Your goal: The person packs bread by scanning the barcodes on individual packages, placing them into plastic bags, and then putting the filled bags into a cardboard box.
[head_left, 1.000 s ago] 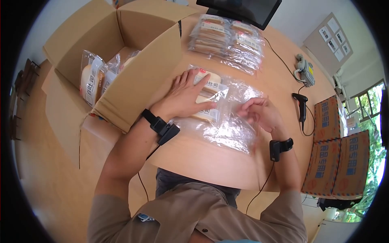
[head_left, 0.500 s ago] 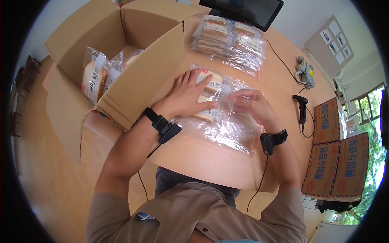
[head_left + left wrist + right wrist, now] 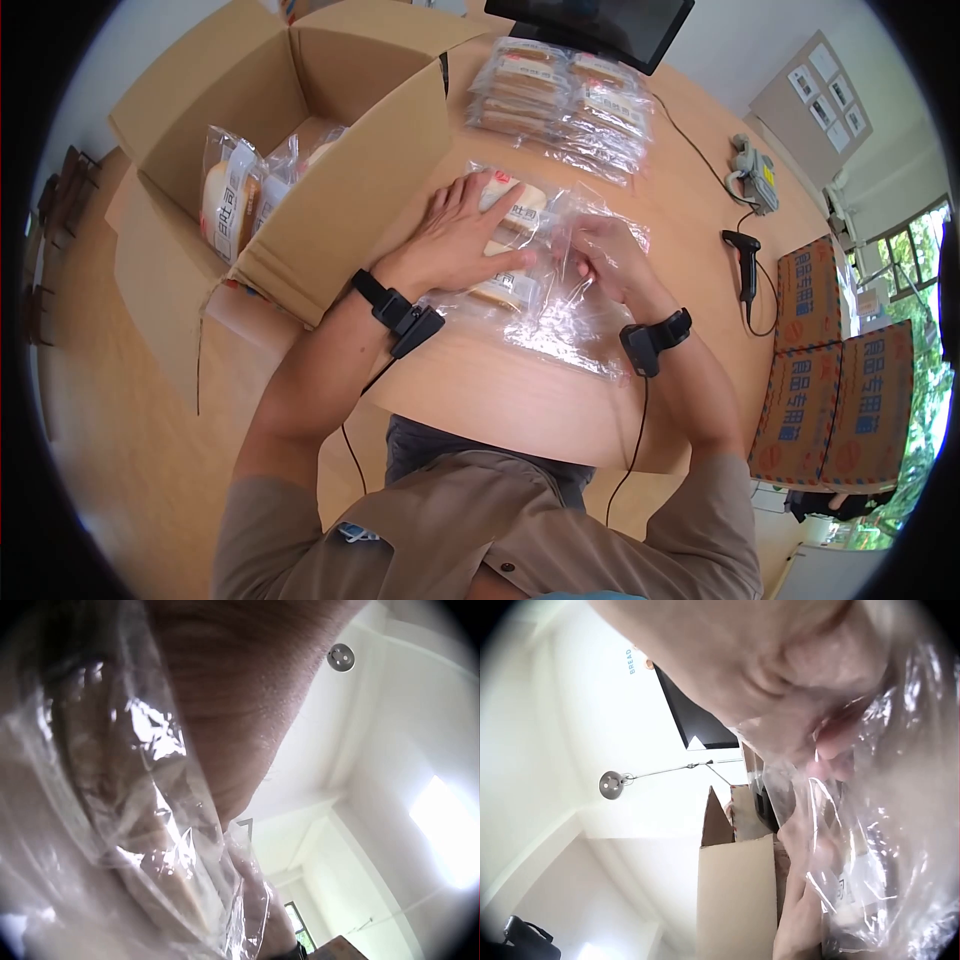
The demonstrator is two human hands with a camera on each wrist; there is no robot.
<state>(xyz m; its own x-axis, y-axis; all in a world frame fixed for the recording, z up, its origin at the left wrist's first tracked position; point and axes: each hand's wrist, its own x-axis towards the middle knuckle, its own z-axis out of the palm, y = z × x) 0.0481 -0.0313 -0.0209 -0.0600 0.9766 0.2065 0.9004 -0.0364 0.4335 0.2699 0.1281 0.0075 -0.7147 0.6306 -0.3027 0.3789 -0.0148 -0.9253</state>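
Note:
Two clear bags of sliced bread point(image 3: 505, 286) lie side by side on the table, in clear plastic film point(image 3: 560, 335) that spreads to the right. My left hand point(image 3: 455, 235) rests on the bread with its fingers spread. In the left wrist view, crinkled film point(image 3: 161, 825) lies against the palm. My right hand point(image 3: 608, 258) is at the film's right part, fingers curled round a gathered fold of it. The right wrist view shows the film point(image 3: 877, 847) bunched at the curled fingers of this hand point(image 3: 810, 675); some fingertips are hidden.
An open cardboard box point(image 3: 350, 190) with bagged bread point(image 3: 232, 205) stands at the left. Stacked bread bags point(image 3: 530, 90) lie at the back below a monitor point(image 3: 600, 25). A telephone point(image 3: 755, 178), a scanner point(image 3: 742, 265) and printed cartons point(image 3: 795, 400) are at the right.
My right hand has moved left toward the bread, its fingers curling into the film and lifting a fold. My left hand stays on the bread.

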